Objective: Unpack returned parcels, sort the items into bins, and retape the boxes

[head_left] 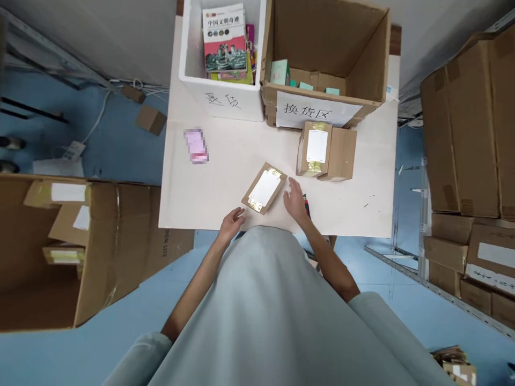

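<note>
A small cardboard box [264, 188] with a white label and yellow tape lies at a slant on the white table [217, 198]. My left hand [232, 222] is by its lower left corner, fingers stretched out and nothing in them. On the other side, my right hand [295, 201] is beside the box's upper right corner, fingers apart and holding nothing. Whether either hand's fingertips touch the box, I cannot tell. Partly hidden behind the right hand lies a red and black utility knife [307, 206].
Two taped cardboard boxes [314, 150] stand before a large open carton [322, 110] holding green packets. Left of it, a white foam bin [223, 102] holds books. A blurred pink item [196, 145] lies at left. A big carton [116, 246] with parcels stands off the table's left side.
</note>
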{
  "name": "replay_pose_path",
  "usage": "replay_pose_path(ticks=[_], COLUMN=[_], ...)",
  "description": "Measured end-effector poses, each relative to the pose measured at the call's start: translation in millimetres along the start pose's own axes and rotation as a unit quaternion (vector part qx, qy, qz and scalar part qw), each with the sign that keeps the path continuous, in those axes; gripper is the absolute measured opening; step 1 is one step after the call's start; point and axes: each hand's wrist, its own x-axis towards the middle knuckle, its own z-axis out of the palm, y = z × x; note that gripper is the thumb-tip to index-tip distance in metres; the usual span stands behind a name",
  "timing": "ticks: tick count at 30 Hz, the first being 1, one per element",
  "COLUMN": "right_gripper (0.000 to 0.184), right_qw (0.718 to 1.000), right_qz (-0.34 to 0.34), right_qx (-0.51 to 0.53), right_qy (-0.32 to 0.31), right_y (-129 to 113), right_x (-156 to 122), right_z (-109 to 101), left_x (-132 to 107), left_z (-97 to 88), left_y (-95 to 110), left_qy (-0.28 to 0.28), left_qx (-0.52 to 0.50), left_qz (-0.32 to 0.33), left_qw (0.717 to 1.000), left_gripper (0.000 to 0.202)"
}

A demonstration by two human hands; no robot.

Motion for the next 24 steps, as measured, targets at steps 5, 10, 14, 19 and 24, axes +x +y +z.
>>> replay_pose_path(ticks=[5, 10, 14, 19, 24], right_gripper=[0.065, 0.064, 0.062, 0.06, 0.059], right_qw=[0.998, 0.996, 0.996, 0.989, 0.977], right_qz=[-0.007, -0.01, 0.017, 0.081, 0.148], right_qx=[0.037, 0.036, 0.041, 0.082, 0.148], right_qy=[-0.058, -0.078, -0.076, -0.091, -0.046], right_y=[17, 25, 33, 35, 15], right_x=[67, 45, -5, -63, -98], right_z=[0, 0, -7, 0, 28], left_x=[-3, 5, 11, 21, 36], left_z=[34.2, 39.3, 11.3, -25.6, -40.5], left_y=[-6, -17, -28, -30, -18], left_qy=[-0.024, -0.045, -0.06, -0.066, -0.069], left_qx=[0.021, 0.022, -0.014, -0.011, 0.059], left_qz=[0.003, 0.029, 0.052, 0.06, 0.057], left_qw=[0.999, 0.998, 0.997, 0.996, 0.994], left_gripper=[0.072, 0.079, 0.092, 0.095, 0.082])
